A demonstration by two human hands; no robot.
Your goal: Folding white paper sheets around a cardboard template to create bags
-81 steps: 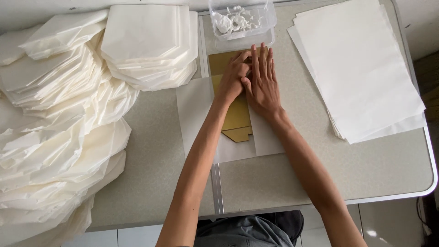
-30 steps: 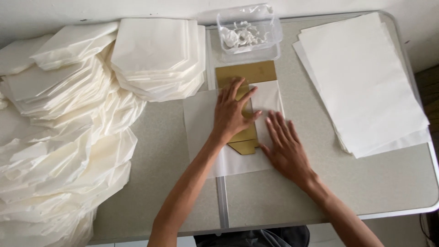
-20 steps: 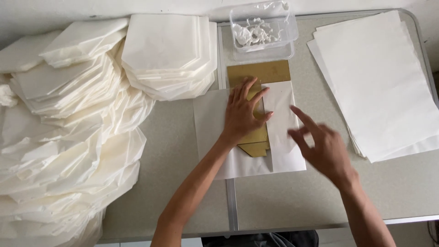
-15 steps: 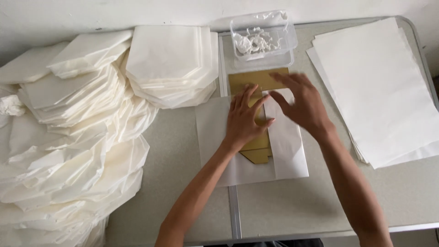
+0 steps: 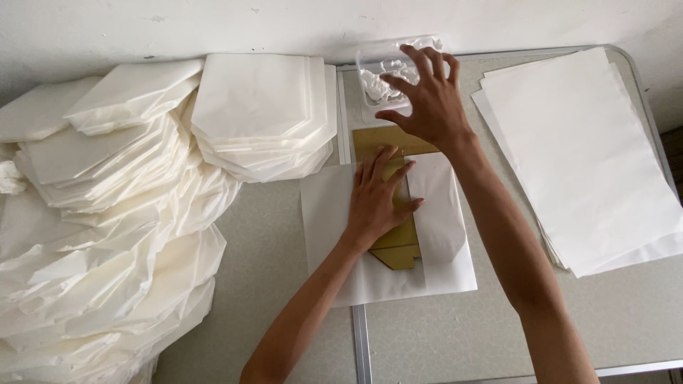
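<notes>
Head view looked straight down as the left hand [image 5: 377, 203] lay flat, fingers spread, pressing a gold template [image 5: 395, 235] onto a half-folded white sheet [image 5: 341, 235] on the grey surface [image 5: 270, 284]. The right hand [image 5: 427, 99] hovered just beyond that pressing grip, fingers spread and holding nothing, over a clear plastic tub [image 5: 370, 71] of small white pieces. I judged the folding to be midway; the reach called for picking one small piece cleanly while the left hand kept the sheet from shifting. To the right of the hands lay a stack of flat white sheets [image 5: 590, 156]; to their left, piles of finished white paper packets [image 5: 142, 213], angular and plain, with no labels visible.
</notes>
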